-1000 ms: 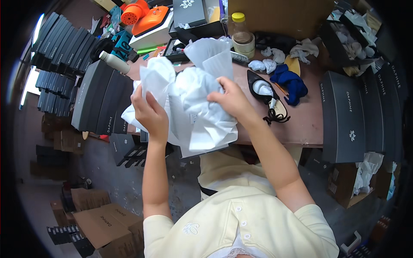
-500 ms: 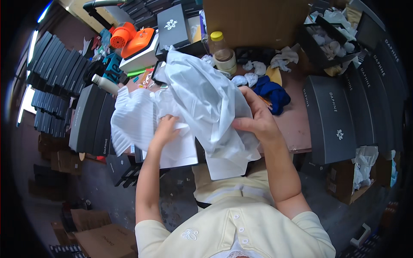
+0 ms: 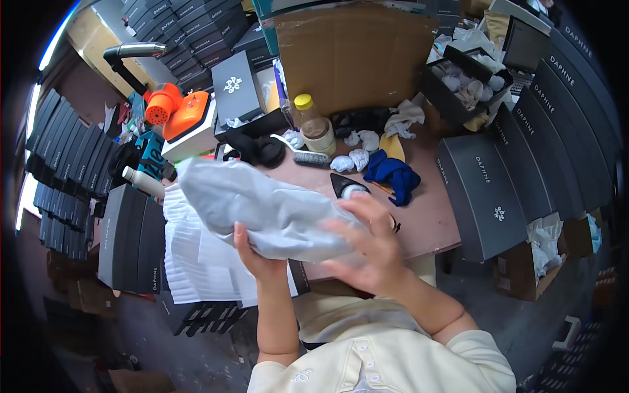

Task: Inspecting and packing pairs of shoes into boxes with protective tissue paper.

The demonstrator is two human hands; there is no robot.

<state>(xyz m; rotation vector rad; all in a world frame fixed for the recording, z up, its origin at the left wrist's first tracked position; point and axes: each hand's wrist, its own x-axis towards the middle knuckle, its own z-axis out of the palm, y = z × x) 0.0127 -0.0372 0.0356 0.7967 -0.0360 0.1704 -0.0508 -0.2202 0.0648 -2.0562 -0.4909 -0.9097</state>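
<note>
Both hands grip a pale wrapped bundle (image 3: 272, 213) above the counter (image 3: 429, 223): left hand (image 3: 259, 259) beneath, right hand (image 3: 367, 245) spread over it, hiding stacked white paper (image 3: 196, 255); a blue cloth (image 3: 393, 175) lies beyond.

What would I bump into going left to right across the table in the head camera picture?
Orange machine → black headphones → yellow-capped bottle → white crumpled paper balls → blue cloth → dark grey box.

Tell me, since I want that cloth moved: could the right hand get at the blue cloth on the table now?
Probably not right away: the right hand is pressed on the white paper bundle, held with the left hand. The blue cloth lies uncovered just beyond it.
</note>
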